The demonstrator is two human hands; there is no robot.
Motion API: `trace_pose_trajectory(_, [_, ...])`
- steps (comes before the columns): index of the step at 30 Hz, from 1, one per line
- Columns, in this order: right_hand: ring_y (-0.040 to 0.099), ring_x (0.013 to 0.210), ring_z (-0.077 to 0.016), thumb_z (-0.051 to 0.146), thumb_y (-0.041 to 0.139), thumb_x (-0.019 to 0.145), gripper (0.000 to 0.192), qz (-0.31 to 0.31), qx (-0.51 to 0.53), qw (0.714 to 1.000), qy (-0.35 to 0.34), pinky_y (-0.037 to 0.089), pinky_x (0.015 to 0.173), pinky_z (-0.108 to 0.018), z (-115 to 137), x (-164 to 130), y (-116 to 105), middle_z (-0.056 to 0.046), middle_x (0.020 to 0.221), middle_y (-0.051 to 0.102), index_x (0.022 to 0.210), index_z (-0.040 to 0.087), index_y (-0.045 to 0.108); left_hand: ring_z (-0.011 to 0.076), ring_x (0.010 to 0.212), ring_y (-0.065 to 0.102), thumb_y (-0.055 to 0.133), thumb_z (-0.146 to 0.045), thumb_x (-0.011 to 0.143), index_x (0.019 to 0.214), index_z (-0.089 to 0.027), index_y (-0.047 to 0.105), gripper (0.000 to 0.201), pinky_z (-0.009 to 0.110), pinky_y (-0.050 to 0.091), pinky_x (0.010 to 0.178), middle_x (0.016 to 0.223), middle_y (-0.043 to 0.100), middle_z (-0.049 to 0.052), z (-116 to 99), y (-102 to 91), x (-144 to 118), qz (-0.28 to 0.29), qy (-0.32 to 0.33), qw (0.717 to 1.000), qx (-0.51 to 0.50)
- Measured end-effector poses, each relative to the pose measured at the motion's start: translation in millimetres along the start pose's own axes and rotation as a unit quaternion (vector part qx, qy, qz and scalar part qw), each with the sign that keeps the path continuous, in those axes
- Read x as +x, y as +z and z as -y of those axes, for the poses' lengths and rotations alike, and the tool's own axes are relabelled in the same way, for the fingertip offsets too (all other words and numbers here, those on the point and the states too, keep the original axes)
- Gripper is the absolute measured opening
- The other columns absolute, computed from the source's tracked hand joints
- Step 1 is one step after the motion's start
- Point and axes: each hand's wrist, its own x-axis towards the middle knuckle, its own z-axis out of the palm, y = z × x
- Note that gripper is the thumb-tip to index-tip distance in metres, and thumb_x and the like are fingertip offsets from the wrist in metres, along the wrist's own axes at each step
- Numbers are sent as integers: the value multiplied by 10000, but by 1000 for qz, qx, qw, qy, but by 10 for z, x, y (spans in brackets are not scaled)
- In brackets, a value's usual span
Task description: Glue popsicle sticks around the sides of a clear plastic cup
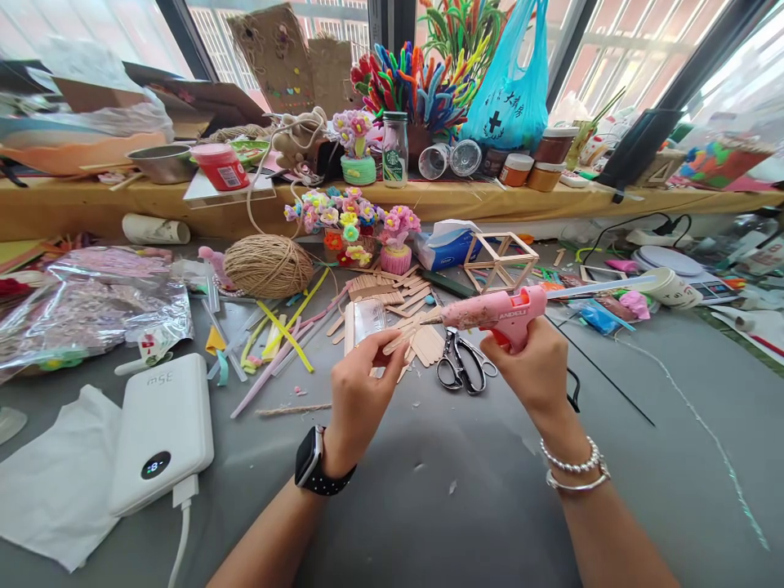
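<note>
Gripping one pink glue gun (pixel 493 311), the right hand (pixel 534 369) aims its nozzle left at the single wooden stick (pixel 398 339) pinched in the left hand (pixel 357 398), near one pair of scissors (pixel 462 362).

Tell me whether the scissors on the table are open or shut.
Shut, as far as shows: the scissors lie flat beside the right hand, handles together, blades together pointing away.

The scissors (pixel 464 362) lay on the table (pixel 465 490), between the two hands. Behind them sat a pile of sticks (pixel 392 306). A ball of string (pixel 268 265) was left of the sticks. A power bank (pixel 162 431) lay far left, on a tissue (pixel 55 482).
</note>
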Motion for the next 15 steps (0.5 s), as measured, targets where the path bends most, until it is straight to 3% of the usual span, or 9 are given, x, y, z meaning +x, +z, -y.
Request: trace_pose_trajectory(15, [409,477,-116,271,564,591,132,15,-1,1000,-10,375,479,-283,9,-10,6,34,543,456,582,207,449,104,548,653,575,-237,777,852,-164,608,110,187,524,568,729,687,7,-7,-1,-6,1,-4,1000,5])
